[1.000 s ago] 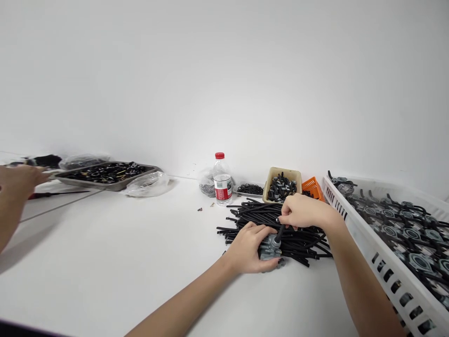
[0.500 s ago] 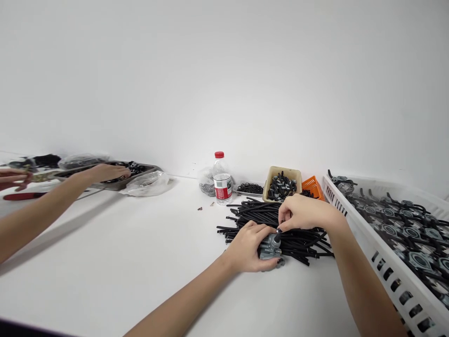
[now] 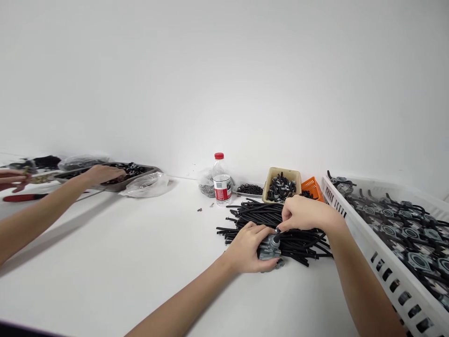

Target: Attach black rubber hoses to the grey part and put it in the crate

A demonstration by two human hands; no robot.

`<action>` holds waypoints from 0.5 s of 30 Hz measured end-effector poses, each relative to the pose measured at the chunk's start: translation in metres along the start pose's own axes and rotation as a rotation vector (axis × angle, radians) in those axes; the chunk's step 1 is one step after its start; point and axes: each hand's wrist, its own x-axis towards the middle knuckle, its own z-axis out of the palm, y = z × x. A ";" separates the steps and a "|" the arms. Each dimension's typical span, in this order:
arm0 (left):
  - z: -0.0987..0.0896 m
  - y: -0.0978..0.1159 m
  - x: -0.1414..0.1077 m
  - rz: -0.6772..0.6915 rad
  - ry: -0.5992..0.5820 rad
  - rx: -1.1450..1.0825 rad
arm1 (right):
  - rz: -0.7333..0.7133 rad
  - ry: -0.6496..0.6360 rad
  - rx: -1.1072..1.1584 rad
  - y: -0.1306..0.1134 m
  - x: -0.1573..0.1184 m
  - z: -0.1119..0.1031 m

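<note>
Clamped in our left hand (image 3: 247,248) sits the grey metal fitting (image 3: 269,248), low on the tabletop (image 3: 140,262) against the hose pile (image 3: 280,229); our right hand (image 3: 303,214) pinches a short black hose (image 3: 277,237) at its port; we judge the fitting rigid and weighty, best held by its body, the hose pliable, best gripped near its end.

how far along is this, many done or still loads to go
Done: the white crate on the right holds many grey parts with black hoses fitted. In hand: the left hand grips one grey metal part on the table while the right hand pinches a short black hose at its top. Left, judging by stock: a big pile of loose hoses lies behind the hands, so probably plenty remains.
</note>
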 end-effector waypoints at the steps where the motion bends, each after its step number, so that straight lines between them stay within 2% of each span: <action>1: 0.000 0.000 0.000 0.002 -0.003 0.001 | -0.004 0.006 -0.014 -0.002 0.000 0.000; 6: -0.002 0.001 0.001 0.026 -0.018 0.018 | -0.053 0.041 -0.078 -0.008 -0.002 0.002; 15: -0.003 0.002 0.002 0.021 -0.020 0.057 | -0.073 0.005 -0.001 -0.002 0.001 0.004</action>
